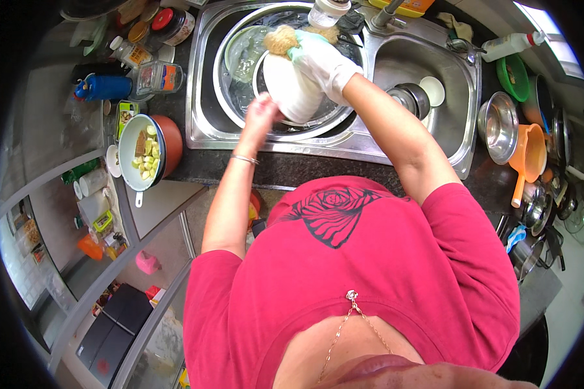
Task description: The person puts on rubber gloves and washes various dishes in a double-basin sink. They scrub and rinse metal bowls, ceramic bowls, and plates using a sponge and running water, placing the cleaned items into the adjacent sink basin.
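Observation:
My right hand (319, 61), in a whitish-green glove, is shut on a tan scrubbing pad (281, 41) at the upper edge of a white bowl (292, 90). My left hand (263, 114), ungloved, is at the bowl's lower left rim; it is blurred, with its fingers partly hidden, and appears to hold the rim. Both hands are over a large round metal basin (220, 92) set in the left sink. In the basin, a translucent greenish bowl (243, 53) lies in water, and a dark-looking round vessel is partly hidden below the white bowl.
The right sink (447, 63) holds a small white bowl (432, 91) and metal cups (413, 99). The faucet (387, 14) stands behind the sinks. A pan of cut vegetables (126, 163) sits at left, near jars. At right are a steel bowl (498, 127) and an orange dipper (530, 150).

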`<state>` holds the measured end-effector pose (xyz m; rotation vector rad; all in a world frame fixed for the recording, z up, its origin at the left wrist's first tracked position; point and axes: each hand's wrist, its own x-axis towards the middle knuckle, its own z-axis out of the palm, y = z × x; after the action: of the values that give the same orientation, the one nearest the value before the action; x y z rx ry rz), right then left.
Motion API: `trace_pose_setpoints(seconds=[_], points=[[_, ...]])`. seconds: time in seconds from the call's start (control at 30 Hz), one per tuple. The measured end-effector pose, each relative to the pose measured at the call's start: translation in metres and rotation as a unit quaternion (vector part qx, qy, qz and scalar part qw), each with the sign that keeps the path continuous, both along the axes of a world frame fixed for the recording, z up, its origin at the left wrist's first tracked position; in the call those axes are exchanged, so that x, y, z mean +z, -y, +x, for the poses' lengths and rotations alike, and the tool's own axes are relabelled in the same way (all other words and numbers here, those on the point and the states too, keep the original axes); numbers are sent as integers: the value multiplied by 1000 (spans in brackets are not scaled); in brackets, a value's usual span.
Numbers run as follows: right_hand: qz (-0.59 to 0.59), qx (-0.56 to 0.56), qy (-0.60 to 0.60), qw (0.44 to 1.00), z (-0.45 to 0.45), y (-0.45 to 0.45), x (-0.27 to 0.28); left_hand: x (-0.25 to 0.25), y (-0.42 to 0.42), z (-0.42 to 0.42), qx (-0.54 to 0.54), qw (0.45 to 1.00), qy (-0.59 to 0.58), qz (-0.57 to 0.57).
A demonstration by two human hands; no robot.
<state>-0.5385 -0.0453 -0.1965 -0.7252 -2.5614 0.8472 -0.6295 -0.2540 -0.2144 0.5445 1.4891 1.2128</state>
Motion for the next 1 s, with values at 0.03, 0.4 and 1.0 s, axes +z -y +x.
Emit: trace_pose_setpoints(seconds=[0.03,0.4,1.0], points=[[-112,-59,-61,990,2,7,9,18,-5,0,107,989,79,64],[-226,-66,-215,948,42,28,28,29,-43,8,46,999,12,23],[149,44,-3,988,38,73,47,-3,-10,53,-101,978,-181,-9]])
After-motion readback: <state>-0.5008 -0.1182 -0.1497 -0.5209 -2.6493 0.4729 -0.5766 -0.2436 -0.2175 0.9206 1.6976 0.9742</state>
